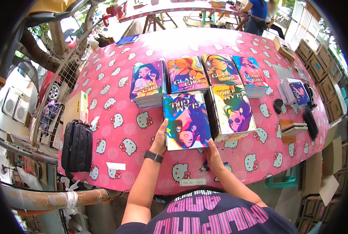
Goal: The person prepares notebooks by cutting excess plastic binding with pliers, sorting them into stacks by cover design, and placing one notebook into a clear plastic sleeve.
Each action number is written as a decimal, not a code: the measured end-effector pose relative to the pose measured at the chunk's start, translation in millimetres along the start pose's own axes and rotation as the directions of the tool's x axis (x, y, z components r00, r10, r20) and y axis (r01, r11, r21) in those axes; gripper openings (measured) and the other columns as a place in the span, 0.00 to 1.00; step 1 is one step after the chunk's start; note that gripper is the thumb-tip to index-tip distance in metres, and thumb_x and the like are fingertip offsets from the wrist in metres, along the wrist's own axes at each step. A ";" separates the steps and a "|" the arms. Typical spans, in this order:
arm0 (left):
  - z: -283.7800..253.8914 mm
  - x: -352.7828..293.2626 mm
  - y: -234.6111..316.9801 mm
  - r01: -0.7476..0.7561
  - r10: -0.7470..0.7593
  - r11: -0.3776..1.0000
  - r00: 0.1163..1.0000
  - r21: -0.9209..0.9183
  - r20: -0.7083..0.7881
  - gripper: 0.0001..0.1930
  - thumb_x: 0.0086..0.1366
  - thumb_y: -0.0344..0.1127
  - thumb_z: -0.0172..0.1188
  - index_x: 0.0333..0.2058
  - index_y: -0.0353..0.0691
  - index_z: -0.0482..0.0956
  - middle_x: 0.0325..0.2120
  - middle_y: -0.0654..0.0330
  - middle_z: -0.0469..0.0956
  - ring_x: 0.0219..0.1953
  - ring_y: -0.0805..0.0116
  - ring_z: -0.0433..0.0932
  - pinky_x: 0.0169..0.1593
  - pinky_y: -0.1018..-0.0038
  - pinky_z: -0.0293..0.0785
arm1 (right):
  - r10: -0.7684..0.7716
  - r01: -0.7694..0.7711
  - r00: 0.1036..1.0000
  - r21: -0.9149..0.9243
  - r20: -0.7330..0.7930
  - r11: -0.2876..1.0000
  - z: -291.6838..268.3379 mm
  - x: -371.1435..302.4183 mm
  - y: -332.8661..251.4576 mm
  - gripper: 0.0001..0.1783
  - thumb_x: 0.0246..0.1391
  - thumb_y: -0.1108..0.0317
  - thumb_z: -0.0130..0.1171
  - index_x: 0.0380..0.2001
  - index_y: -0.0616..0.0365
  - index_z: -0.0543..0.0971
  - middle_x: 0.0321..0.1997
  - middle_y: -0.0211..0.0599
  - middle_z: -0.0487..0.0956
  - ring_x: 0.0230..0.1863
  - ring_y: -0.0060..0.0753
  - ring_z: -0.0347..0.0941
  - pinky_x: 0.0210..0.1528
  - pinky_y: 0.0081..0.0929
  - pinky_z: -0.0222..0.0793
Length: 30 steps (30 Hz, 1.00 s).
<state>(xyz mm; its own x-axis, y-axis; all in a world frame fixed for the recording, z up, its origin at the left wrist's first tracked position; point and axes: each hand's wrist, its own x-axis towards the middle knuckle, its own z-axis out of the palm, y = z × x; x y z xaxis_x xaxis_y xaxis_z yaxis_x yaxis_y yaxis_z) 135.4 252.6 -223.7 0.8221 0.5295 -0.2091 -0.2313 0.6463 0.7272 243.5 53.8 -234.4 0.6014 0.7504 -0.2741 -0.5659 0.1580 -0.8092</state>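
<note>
Between my two hands is a spiral notebook [187, 121] with a blue, pink and white illustrated cover, upside down to me. My left hand [159, 137] grips its left edge, and my right hand [213, 154] is closed at its lower right corner. Whether more notebooks lie beneath it is hidden. Right beside it stands a stack of notebooks with a white and yellow cover [233, 111]. Behind are further stacks: a purple-covered one [147, 80], an orange one [187, 74], a yellow one [221, 70] and a pink and blue one [250, 72].
A pink cartoon-cat tablecloth [119, 97] covers the table. A black bag [77, 146] and a cardboard box [77, 108] sit at the left. On the right are small notebooks [297, 92], a wooden block [289, 130] and a black brush [310, 123]. A person [256, 17] stands beyond the table.
</note>
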 end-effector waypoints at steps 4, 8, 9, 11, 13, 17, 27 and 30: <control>17.4 11.5 -2.2 0.000 0.002 1.000 0.998 0.029 -0.059 0.27 0.69 0.53 0.47 0.56 0.38 0.65 0.48 0.58 0.74 0.46 0.68 0.76 0.49 0.70 0.75 | -0.001 0.003 0.997 0.029 -0.075 1.000 1.1 19.5 0.2 0.35 0.61 0.41 0.45 0.59 0.59 0.65 0.61 0.35 0.66 0.62 0.30 0.59 0.65 0.32 0.51; 17.5 11.1 -1.8 0.002 0.000 0.999 0.999 0.054 -0.047 0.29 0.67 0.55 0.49 0.57 0.39 0.63 0.48 0.56 0.73 0.47 0.67 0.75 0.49 0.68 0.75 | 0.012 -0.025 0.992 -0.104 -0.129 0.994 -14.1 23.3 10.4 0.39 0.60 0.39 0.46 0.61 0.62 0.62 0.64 0.37 0.63 0.64 0.32 0.57 0.66 0.32 0.48; 16.5 9.4 0.4 -0.020 0.024 0.997 0.998 0.073 -0.056 0.29 0.67 0.55 0.50 0.57 0.39 0.64 0.48 0.57 0.73 0.47 0.67 0.75 0.49 0.69 0.75 | 0.054 -0.062 0.995 -0.099 -0.082 0.993 -8.7 19.7 1.3 0.39 0.59 0.40 0.46 0.61 0.62 0.62 0.64 0.37 0.63 0.64 0.32 0.56 0.66 0.32 0.47; 19.2 6.1 1.5 -0.062 0.069 0.993 0.995 0.098 -0.067 0.29 0.65 0.56 0.53 0.55 0.39 0.66 0.47 0.59 0.74 0.47 0.68 0.75 0.51 0.69 0.74 | 0.136 -0.135 0.991 -0.106 0.003 0.985 4.2 3.4 -29.0 0.39 0.59 0.40 0.47 0.61 0.62 0.63 0.65 0.38 0.61 0.65 0.32 0.55 0.67 0.32 0.45; 17.6 9.8 -3.2 -0.029 0.033 0.995 0.999 0.094 -0.033 0.30 0.65 0.56 0.53 0.56 0.40 0.65 0.48 0.59 0.73 0.48 0.68 0.75 0.51 0.69 0.73 | 0.034 -0.041 0.999 -0.225 -0.039 0.974 -19.3 22.6 -3.6 0.38 0.58 0.44 0.50 0.61 0.62 0.62 0.61 0.39 0.64 0.62 0.32 0.58 0.66 0.28 0.48; 5.1 0.7 -9.0 0.008 -0.005 0.996 0.999 0.084 -0.033 0.34 0.65 0.55 0.53 0.62 0.39 0.58 0.53 0.57 0.69 0.51 0.66 0.72 0.54 0.69 0.69 | 0.005 -0.028 0.997 -0.313 -0.073 0.949 8.2 0.9 -13.0 0.30 0.57 0.51 0.54 0.55 0.60 0.67 0.53 0.34 0.70 0.56 0.27 0.62 0.61 0.28 0.54; -52.9 -82.3 33.1 -0.100 0.094 0.995 0.960 -0.008 -0.265 0.24 0.66 0.54 0.52 0.49 0.39 0.72 0.40 0.60 0.78 0.39 0.69 0.78 0.43 0.72 0.76 | 0.076 -0.010 0.975 -0.303 0.208 0.953 62.8 -7.4 45.6 0.28 0.57 0.59 0.57 0.55 0.59 0.63 0.44 0.32 0.74 0.45 0.24 0.69 0.51 0.26 0.65; -84.0 -78.1 69.0 -0.101 0.121 0.991 0.955 0.090 -0.271 0.28 0.65 0.57 0.53 0.49 0.37 0.72 0.41 0.59 0.78 0.40 0.69 0.78 0.45 0.71 0.76 | -0.079 0.155 0.980 -0.455 0.181 0.877 105.8 5.9 65.0 0.31 0.55 0.51 0.58 0.53 0.60 0.64 0.45 0.43 0.75 0.48 0.39 0.69 0.53 0.38 0.63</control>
<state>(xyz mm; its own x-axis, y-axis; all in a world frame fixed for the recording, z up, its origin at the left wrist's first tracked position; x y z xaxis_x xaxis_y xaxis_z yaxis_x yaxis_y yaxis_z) 11.6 302.0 -212.1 0.6160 0.7330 -0.2885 -0.2653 0.5379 0.8002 150.7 136.4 -233.6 0.5326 0.8391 -0.1104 -0.1461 -0.0374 -0.9886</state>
